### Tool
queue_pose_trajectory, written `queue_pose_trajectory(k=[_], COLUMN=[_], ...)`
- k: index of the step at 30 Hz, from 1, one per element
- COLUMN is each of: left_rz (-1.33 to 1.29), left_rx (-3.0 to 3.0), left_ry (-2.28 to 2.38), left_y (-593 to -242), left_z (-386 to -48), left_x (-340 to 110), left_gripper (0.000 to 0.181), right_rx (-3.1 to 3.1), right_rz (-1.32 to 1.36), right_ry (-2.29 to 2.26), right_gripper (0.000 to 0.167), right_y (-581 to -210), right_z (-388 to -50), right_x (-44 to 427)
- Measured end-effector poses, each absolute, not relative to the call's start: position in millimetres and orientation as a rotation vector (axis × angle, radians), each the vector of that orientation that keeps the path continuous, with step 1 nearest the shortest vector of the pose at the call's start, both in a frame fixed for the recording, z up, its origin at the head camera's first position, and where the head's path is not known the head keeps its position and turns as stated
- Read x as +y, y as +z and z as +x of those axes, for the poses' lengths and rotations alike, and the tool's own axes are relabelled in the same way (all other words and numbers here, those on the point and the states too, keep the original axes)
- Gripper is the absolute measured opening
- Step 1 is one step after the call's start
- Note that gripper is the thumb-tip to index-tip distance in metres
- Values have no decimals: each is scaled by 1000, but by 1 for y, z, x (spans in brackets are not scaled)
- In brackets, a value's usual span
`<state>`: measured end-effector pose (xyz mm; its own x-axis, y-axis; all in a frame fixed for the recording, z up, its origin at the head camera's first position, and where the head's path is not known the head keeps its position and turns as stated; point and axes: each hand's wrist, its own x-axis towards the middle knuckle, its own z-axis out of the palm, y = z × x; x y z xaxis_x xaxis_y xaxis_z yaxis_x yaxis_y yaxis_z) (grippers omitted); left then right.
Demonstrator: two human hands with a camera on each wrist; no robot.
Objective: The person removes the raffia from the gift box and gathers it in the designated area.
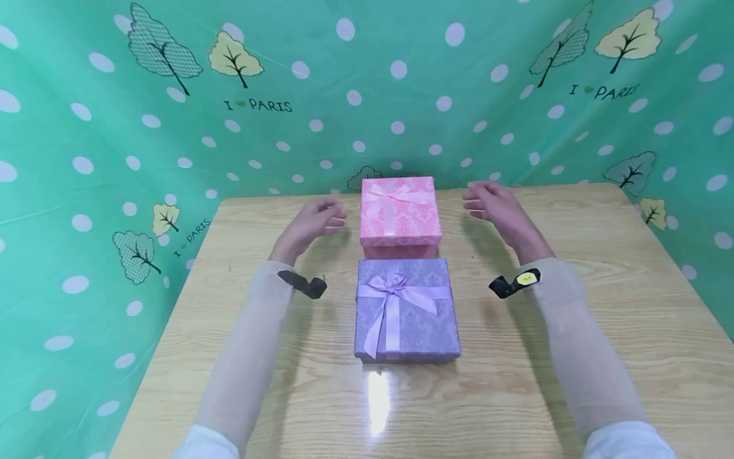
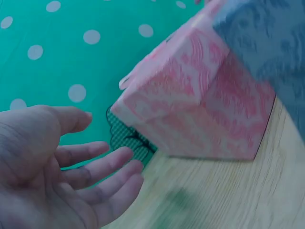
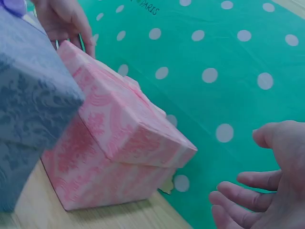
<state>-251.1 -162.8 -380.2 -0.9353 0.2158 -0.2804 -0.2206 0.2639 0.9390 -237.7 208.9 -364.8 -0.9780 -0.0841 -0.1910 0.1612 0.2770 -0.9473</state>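
A pink patterned gift box (image 1: 400,220) with a pale pink bow on its lid stands toward the back of the table. Directly in front of it is a larger purple gift box (image 1: 427,331), tied with a lilac ribbon bow. To the left of the pink box, apart from it, my left hand (image 1: 314,224) hovers with loosely bent fingers and holds nothing. On the other side my right hand (image 1: 497,210) is likewise raised, its fingers spread and touching nothing. Both wrist views show a gap between each palm and the pink box (image 2: 190,90). Both lids are on.
The boxes stand on a light wooden table (image 1: 321,408). Behind and beside it hangs a green polka-dot cloth (image 1: 395,95) printed with trees and lettering. Black straps with small mounts are on both wrists.
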Motion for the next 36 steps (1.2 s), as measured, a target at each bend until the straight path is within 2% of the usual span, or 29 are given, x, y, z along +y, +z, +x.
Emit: queue_pose_trajectory(k=[11, 18, 36], left_rz=[-23, -19, -74], left_rx=[1943, 1941, 1916], left_ry=[1776, 1760, 1788], left_y=[-383, -388, -389], left_z=[-253, -257, -259], left_x=[-144, -137, -134], left_gripper=[46, 40, 41], right_rx=[2081, 2060, 2056], right_rz=[56, 6, 32], right_ry=[-1843, -1800, -1767], right_gripper=[54, 51, 59], right_y=[-377, -384, -390], right_z=[-242, -242, -245], right_x=[185, 174, 172])
